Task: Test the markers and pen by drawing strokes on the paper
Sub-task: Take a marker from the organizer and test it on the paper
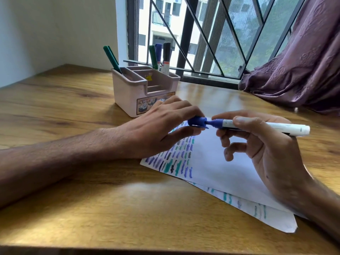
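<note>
While right hand (pixel 266 153) pinches marker (pixel 287 128) mid-barrel | left hand (pixel 161 126) — fingers (pixel 191 109) curl round cap (pixel 196 122) at marker's tip

- blue marker (pixel 287 128): white barrel, uncapped, horizontal above paper
- blue cap (pixel 196 122): just off its tip
- paper (pixel 217 162): two overlapping white sheets, stroke-covered, toward table (pixel 73 199) front-right
- spare markers (pixel 166 56): upright, toward far edge

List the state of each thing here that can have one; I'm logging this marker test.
Blue-and-white marker, cap unseated, gripped by right hand.
Blue plastic cap, at the marker's tip, pinched by left hand.
Top white paper sheet, flat, left part covered in strokes.
Pink plastic desk organiser, upright, holding capped markers.
Purple fabric curtain, pulled aside.
</note>
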A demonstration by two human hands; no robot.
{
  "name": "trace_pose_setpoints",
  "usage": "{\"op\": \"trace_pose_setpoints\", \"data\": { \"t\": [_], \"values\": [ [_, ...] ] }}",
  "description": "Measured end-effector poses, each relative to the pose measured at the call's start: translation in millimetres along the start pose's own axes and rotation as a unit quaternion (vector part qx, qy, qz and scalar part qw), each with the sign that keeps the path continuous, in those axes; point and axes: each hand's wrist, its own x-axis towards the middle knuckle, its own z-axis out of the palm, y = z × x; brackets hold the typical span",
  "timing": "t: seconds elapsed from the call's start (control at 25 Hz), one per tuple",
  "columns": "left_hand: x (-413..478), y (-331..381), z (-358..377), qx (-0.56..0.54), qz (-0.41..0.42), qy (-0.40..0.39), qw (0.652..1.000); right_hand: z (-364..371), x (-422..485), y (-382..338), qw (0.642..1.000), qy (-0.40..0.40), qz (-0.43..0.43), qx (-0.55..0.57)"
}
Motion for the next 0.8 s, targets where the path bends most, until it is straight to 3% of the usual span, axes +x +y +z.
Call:
{"op": "trace_pose_setpoints", "data": {
  "t": [0.36,0.56,0.8],
  "values": [
    [-1.4,5.3,-8.8,-0.034,0.057,0.014,0.998,4.4,-0.1,-8.6,1.000,-0.014,-0.010,0.017],
    [-0.1,18.9,-9.8,-0.216,-0.015,0.017,0.976,6.5,4.7,-6.1,0.998,-0.034,-0.019,0.053],
    [9.1,18.4,-10.5,-0.340,-0.084,-0.036,0.936,2.1,10.7,-5.7,0.997,-0.039,-0.027,0.054]
  ]
}}
